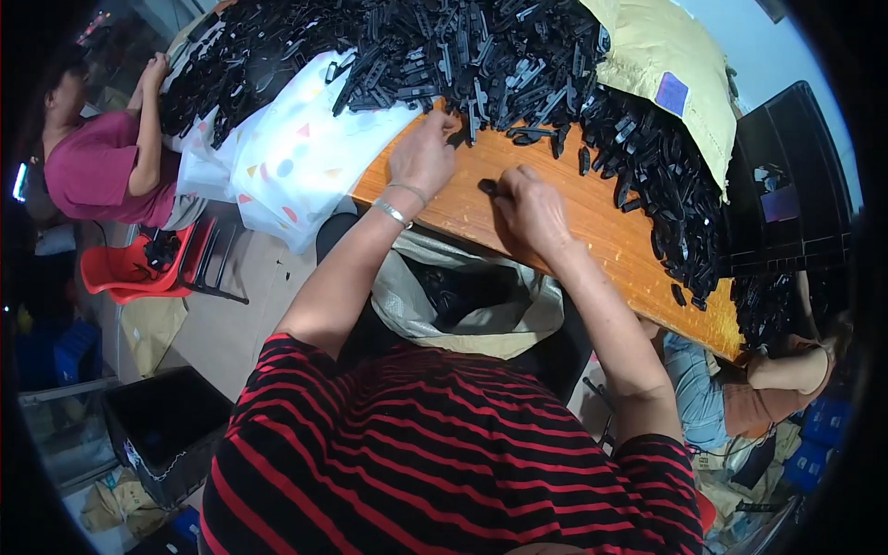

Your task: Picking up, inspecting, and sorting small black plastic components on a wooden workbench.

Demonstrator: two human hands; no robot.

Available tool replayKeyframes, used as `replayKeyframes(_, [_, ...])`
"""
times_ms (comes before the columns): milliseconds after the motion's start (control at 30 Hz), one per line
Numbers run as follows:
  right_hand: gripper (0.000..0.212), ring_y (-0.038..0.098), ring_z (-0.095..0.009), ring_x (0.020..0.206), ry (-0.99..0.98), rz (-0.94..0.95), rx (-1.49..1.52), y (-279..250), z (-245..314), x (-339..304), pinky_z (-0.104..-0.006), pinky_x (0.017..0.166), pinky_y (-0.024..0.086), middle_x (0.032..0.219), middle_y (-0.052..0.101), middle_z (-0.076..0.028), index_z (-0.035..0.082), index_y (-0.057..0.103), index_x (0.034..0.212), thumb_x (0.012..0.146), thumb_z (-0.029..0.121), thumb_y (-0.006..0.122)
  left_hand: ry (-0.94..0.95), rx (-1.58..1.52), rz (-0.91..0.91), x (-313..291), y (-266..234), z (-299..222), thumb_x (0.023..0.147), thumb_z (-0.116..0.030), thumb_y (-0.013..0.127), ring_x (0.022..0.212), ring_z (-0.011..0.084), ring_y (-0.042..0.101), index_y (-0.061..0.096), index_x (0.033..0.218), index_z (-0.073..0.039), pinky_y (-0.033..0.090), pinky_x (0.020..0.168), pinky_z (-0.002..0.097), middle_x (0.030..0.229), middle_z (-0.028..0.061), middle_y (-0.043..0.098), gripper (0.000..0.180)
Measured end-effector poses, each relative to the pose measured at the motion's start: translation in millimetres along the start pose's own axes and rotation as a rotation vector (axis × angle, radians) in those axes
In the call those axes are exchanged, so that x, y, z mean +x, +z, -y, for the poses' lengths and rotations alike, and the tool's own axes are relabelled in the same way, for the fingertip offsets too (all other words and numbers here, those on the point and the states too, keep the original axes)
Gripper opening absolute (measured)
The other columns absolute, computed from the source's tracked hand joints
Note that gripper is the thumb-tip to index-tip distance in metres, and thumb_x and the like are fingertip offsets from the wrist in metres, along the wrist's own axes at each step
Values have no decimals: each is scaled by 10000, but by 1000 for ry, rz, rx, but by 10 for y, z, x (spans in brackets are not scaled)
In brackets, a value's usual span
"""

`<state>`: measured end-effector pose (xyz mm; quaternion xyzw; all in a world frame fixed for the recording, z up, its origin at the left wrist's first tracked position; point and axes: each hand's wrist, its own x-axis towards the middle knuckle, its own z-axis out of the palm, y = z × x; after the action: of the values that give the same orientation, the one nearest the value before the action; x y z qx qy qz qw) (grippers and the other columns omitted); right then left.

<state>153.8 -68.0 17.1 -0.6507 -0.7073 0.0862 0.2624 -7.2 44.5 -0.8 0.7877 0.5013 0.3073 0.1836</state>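
My left hand (424, 159), with a metal band at the wrist, is at the near edge of a big heap of black plastic parts (462, 55). Its fingers are curled closed around a small dark plastic part (458, 137), partly hidden by them. Over the bare wood of the table (462, 199), my right hand (535, 211) pinches a short black plastic piece (487, 187) between thumb and fingers. Below the table edge, an open white woven sack (407, 310) sits at my lap with dark contents.
A white patterned plastic sheet (277, 157) drapes off the table at left. Yellow sacking (661, 55) lies over the heap at right, near a black crate (786, 176). A person in a maroon shirt (102, 166) sits far left by a red chair (139, 268); another person (768, 388) is at right.
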Motion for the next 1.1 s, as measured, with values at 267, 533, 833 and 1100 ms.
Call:
replayKeyframes(267, [199,620,-348,786,-13,-141,250,-128,48,223,-400,685,503,882,623,-176,47,621,944,800,173,678,13,-476,314,-235,-385,-117,797,-13,604,650,68,526,579,1002,-7,455,627,215,793,14,598,206])
replayKeyframes(533, [149,545,-101,434,413,-11,840,-11,-71,-42,-241,386,394,593,593,-45,-5,577,783,872,98,635,-205,-710,506,-235,-205,-271,826,-93,650,610,49,524,613,920,-3,441,557,198,726,-1,589,135])
replayKeyframes(833, [190,535,-133,386,645,147,840,-34,-4,-7,-254,335,409,564,588,-81,21,479,808,892,128,613,-67,-436,341,-244,45,-175,787,-153,709,582,89,546,626,822,8,457,547,244,667,32,606,184])
replayKeyframes(1100, [247,583,-191,419,563,153,589,3,-58,101,-295,370,440,551,595,-105,15,518,716,878,161,634,-34,-329,283,-205,85,-185,771,-173,731,643,119,565,614,771,1,468,609,274,693,59,619,210])
